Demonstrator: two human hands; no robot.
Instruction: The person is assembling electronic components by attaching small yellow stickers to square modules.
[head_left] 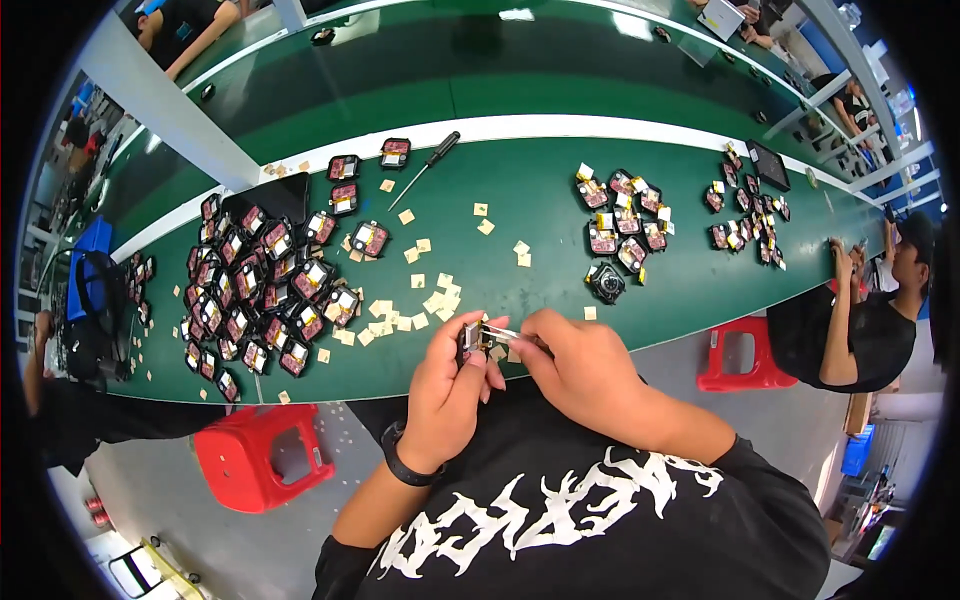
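Observation:
At the bench's near edge my left hand (449, 385) is closed around a small black device (467, 342), tilted up between thumb and fingers. Metal tweezers (503, 333) are pinched in my right hand (585, 362), and their tips reach the device. Fingers partly hide the spot where the tips meet it. Just beyond my hands lie small cream-coloured square pieces (440, 301). To the left is a large pile of black-cased units with reddish circuit boards (240, 285). A smaller group of similar units (627, 222), with yellow tabs, sits to the right.
A screwdriver (424, 170) lies on the green bench (540, 170) toward its far side. Farther right are more units (745, 210) and a black tray (768, 164). Red stools (262, 455) stand below the bench. Another person (850, 320) sits at the right; others are around.

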